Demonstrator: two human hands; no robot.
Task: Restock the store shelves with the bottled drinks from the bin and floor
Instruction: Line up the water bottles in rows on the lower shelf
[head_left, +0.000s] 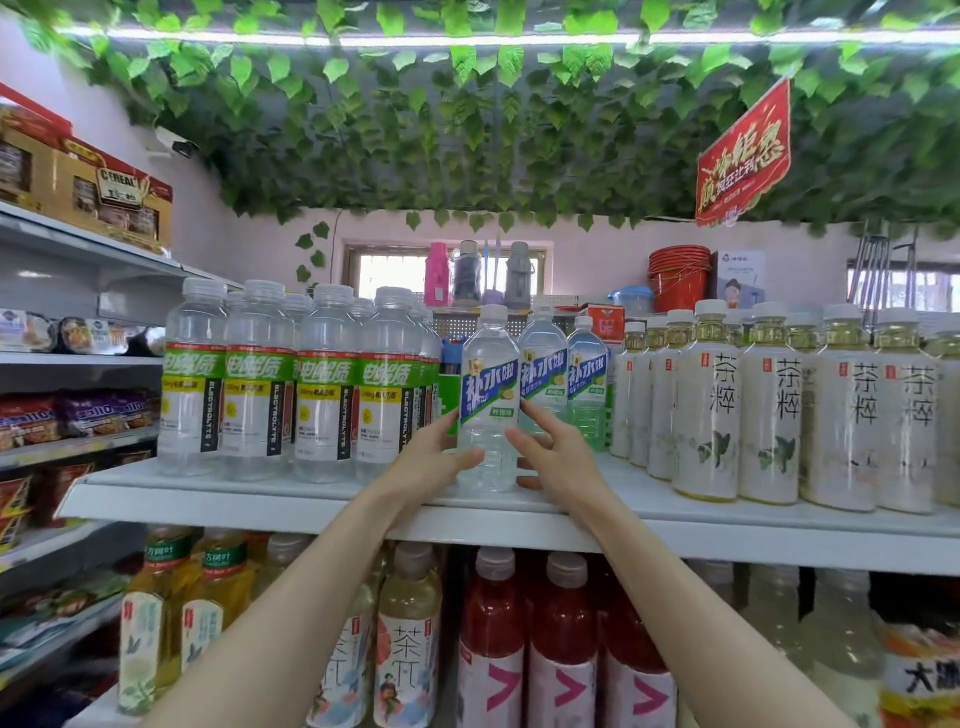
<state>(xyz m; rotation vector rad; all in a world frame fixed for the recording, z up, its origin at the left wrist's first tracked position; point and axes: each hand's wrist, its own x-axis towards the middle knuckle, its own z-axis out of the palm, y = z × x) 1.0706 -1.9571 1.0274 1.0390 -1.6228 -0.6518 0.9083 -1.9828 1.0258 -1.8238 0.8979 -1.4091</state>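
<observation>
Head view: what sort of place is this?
Probably a small grocery or convenience store: a shelf lined with rows of identical bottled drinks, packaged snacks on the side shelving, and a red promotional sign hanging overhead.

One camera sits on my head and faces straight ahead at the drinks shelf (260, 512), with the lens a little above its top board. It stands near. My forearms rise from the bottom edge, and my left grip (441, 457) and right grip (556, 457) meet on the blue-labelled bottle (488, 405) at the frame's middle. The wide lens also takes in the leafy ceiling (467, 130) overhead, the lower row of bottles (561, 649) underneath and the snack shelves (78, 447) to my left, and it bends straight lines toward the edges.
</observation>
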